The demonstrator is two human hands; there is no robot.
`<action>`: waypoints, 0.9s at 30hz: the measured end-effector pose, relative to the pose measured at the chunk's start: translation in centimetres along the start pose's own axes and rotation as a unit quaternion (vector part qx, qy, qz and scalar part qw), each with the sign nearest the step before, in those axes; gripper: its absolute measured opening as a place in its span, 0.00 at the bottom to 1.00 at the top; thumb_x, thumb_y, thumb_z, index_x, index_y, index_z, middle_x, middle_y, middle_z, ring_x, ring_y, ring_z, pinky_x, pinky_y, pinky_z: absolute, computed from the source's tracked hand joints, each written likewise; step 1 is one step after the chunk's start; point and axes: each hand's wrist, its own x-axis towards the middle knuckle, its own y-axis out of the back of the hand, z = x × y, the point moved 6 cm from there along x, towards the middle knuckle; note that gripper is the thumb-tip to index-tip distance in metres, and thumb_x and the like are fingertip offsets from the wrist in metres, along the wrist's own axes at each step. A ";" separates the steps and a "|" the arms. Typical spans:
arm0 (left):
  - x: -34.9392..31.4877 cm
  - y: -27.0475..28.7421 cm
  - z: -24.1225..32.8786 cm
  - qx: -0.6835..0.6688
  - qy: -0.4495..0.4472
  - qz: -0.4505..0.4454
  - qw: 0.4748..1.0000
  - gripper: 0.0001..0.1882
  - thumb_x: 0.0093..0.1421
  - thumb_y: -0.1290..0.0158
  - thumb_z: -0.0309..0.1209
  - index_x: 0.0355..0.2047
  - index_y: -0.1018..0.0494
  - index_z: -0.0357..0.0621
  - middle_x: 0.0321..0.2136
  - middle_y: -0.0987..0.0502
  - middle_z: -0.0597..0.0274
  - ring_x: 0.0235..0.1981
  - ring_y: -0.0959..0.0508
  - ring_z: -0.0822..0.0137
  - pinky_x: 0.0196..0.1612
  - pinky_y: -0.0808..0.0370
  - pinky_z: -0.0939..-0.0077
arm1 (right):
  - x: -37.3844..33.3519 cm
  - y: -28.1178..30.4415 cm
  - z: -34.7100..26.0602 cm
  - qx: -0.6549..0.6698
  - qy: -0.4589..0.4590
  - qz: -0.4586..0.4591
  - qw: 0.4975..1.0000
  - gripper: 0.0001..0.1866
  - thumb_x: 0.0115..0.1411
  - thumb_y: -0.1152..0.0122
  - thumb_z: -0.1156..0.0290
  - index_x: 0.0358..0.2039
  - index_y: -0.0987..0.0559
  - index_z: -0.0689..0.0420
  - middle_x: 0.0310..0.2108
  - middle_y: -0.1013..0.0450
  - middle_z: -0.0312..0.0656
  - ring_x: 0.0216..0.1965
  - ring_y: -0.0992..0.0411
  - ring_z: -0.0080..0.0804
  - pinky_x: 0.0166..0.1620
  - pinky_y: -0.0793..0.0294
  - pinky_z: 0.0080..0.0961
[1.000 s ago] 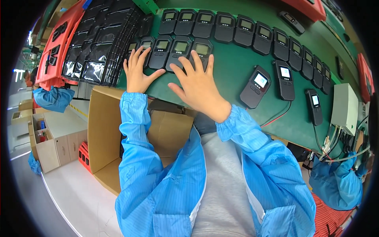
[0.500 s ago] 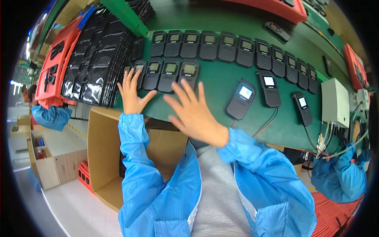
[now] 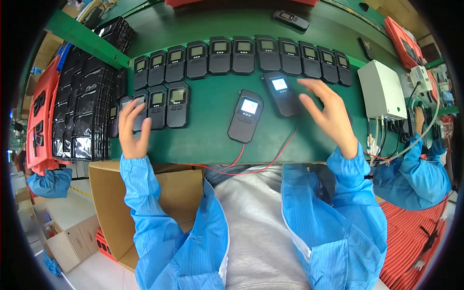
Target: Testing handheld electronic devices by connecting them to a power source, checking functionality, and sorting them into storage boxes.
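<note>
My left hand (image 3: pixel 134 133) is at the left end of the second row of dark grey handheld devices, fingertips over or against one device (image 3: pixel 139 116); contact is unclear. The fingers are spread. My right hand (image 3: pixel 331 111) is held open just right of a lit handheld device (image 3: pixel 282 96), thumb and fingers apart with nothing between them. This device tilts a little and trails a thin cable. Left of it lies another lit device (image 3: pixel 245 118) with a red wire at its lower end. A sliver of a dark thing shows behind my right hand, mostly hidden.
A long row of devices (image 3: pixel 220 55) spans the green bench (image 3: pixel 203 145). Stacked black plastic trays (image 3: pixel 82 106) and a red crate (image 3: pixel 41 113) stand left, a white box (image 3: pixel 382 92) right. An open carton (image 3: pixel 104 193) sits below. A co-worker's blue sleeve (image 3: pixel 411 181) is at right.
My right hand has swung right, from the second row to beside the lit device. My left hand stays by the row's left end. The whole view has shifted with my head.
</note>
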 end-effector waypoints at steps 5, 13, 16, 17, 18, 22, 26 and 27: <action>4.1 -5.9 13.5 -0.123 -0.194 -0.278 0.933 0.40 0.45 0.31 0.39 0.58 0.31 0.44 0.61 0.34 0.50 0.65 0.39 0.47 0.66 0.41 0.54 | 2.1 -1.7 0.5 -0.008 0.154 0.034 0.987 0.17 0.62 0.42 0.68 0.51 0.23 0.59 0.46 0.24 0.46 0.46 0.25 0.44 0.47 0.26 0.33; 4.0 -12.7 17.9 -0.067 -0.270 -0.436 0.856 0.57 0.37 0.27 0.49 0.67 0.43 0.50 0.66 0.43 0.50 0.68 0.44 0.45 0.66 0.43 0.47 | 3.4 -2.3 3.2 0.090 -0.016 -0.043 0.995 0.17 0.63 0.42 0.66 0.50 0.22 0.59 0.31 0.24 0.43 0.29 0.27 0.35 0.34 0.28 0.29; 4.0 -13.2 17.5 -0.051 -0.260 -0.441 0.858 0.58 0.38 0.28 0.51 0.67 0.45 0.50 0.67 0.44 0.49 0.68 0.45 0.45 0.66 0.44 0.46 | 3.2 -1.8 4.2 0.088 -0.056 -0.027 0.994 0.16 0.63 0.41 0.65 0.49 0.22 0.58 0.25 0.25 0.41 0.24 0.28 0.33 0.31 0.29 0.28; 3.9 -13.1 17.2 -0.039 -0.247 -0.433 0.866 0.58 0.39 0.29 0.53 0.68 0.45 0.50 0.67 0.45 0.49 0.69 0.46 0.45 0.66 0.44 0.45 | 3.2 -1.2 4.3 0.081 -0.046 0.013 0.996 0.16 0.63 0.41 0.65 0.49 0.22 0.58 0.22 0.26 0.41 0.22 0.29 0.33 0.30 0.29 0.28; 3.8 -13.0 17.0 -0.027 -0.233 -0.426 0.874 0.58 0.39 0.30 0.54 0.68 0.45 0.50 0.67 0.45 0.49 0.69 0.46 0.45 0.66 0.45 0.45 | 3.0 -0.7 4.5 0.074 -0.037 0.051 0.995 0.16 0.63 0.41 0.65 0.49 0.22 0.58 0.20 0.27 0.40 0.20 0.29 0.32 0.29 0.30 0.28; 3.8 -12.1 15.8 0.083 -0.183 -0.394 0.897 0.55 0.45 0.36 0.61 0.68 0.46 0.53 0.67 0.45 0.51 0.69 0.46 0.48 0.67 0.45 0.46 | 1.9 1.5 6.7 0.089 -0.106 0.050 0.989 0.18 0.61 0.39 0.65 0.50 0.22 0.55 0.29 0.24 0.42 0.29 0.27 0.33 0.35 0.28 0.29; 4.2 -11.0 15.4 0.093 -0.174 -0.408 0.892 0.52 0.47 0.36 0.59 0.67 0.43 0.52 0.67 0.43 0.52 0.69 0.45 0.50 0.66 0.44 0.46 | -0.4 2.0 9.1 -0.008 0.029 0.081 0.996 0.21 0.56 0.35 0.64 0.51 0.22 0.53 0.38 0.25 0.43 0.41 0.29 0.34 0.44 0.30 0.30; 4.5 -11.1 14.8 0.094 -0.177 -0.404 0.892 0.52 0.47 0.36 0.59 0.67 0.43 0.52 0.67 0.43 0.52 0.69 0.45 0.50 0.66 0.44 0.46 | -0.6 2.3 9.3 -0.010 0.030 0.084 0.996 0.21 0.56 0.35 0.64 0.51 0.22 0.53 0.38 0.25 0.43 0.41 0.29 0.34 0.44 0.30 0.30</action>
